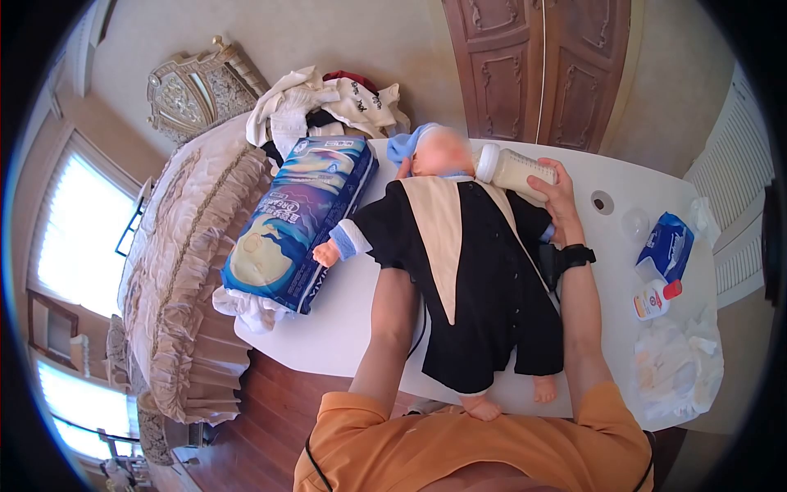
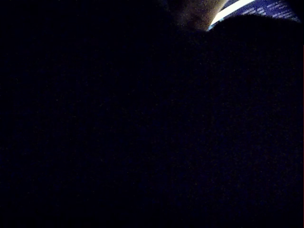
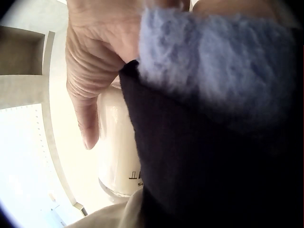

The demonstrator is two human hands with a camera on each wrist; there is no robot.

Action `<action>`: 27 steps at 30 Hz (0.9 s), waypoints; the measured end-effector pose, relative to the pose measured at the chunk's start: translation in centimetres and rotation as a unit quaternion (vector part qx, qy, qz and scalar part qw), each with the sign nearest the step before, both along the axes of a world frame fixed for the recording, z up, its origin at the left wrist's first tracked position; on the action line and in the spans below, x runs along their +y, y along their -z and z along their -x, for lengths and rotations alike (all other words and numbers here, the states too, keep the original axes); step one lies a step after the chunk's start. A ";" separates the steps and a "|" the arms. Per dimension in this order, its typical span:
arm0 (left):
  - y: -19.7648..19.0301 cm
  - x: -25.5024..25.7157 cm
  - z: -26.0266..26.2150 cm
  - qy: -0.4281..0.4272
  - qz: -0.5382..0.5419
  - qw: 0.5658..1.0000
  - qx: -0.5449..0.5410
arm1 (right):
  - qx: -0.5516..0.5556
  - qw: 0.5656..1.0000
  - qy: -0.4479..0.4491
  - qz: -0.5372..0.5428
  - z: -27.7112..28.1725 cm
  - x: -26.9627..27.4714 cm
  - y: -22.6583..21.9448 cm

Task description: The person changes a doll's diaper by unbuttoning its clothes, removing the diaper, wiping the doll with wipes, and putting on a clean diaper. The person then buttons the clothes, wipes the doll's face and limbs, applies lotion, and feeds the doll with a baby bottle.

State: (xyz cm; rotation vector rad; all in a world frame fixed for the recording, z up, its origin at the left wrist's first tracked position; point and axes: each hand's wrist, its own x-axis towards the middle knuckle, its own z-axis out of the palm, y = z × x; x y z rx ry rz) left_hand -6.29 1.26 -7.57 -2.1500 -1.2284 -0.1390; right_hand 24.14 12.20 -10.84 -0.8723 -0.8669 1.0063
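Observation:
A baby doll in a black outfit with cream panels, fluffy light-blue cuffs and a blue hat lies face up, its feet toward the person. My right hand grips a baby bottle of pale milky liquid near its base, the white collar end at the doll's face. In the right wrist view the bottle is partly covered by a black sleeve and blue cuff. My left hand is under the doll's head and neck; only a little shows, the rest hidden by the outfit. The left wrist view is nearly all dark.
The doll lies over a white table. Left of it stands a blue diaper pack, with piled clothes behind. At right are a blue wipes pack, a red-capped bottle and a crumpled plastic bag.

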 end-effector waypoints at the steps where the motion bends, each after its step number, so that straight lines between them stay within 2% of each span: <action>1: -0.2 -0.1 -0.1 0.003 -0.007 1.000 0.003 | 0.000 1.000 0.000 -0.001 0.1 0.0 0.0; 5: -0.8 -0.5 -0.4 0.010 -0.027 1.000 0.010 | 0.022 1.000 0.010 -0.006 0.3 0.0 -0.1; 10: -0.4 -0.3 0.0 0.003 0.073 0.987 -0.144 | 0.032 0.999 0.013 -0.004 0.5 -0.1 -0.3; 15: -0.2 -0.4 0.3 -0.009 0.167 0.940 -0.297 | 0.008 0.999 0.027 -0.025 0.7 0.0 -0.7; 20: 0.0 -0.5 0.6 -0.017 0.256 0.861 -0.439 | -0.012 0.998 0.046 -0.040 1.0 -0.2 -1.4; 25: 0.2 -0.9 0.8 -0.025 0.339 0.753 -0.564 | -0.085 0.992 0.071 -0.054 0.9 -0.4 -2.7; 26: 0.1 -1.1 0.8 -0.025 0.339 0.752 -0.564 | -0.103 0.990 0.076 -0.057 0.9 -0.5 -2.9; 27: -0.1 -1.5 0.6 0.031 0.365 0.664 -0.652 | -0.121 0.987 0.082 -0.060 0.9 -0.6 -3.1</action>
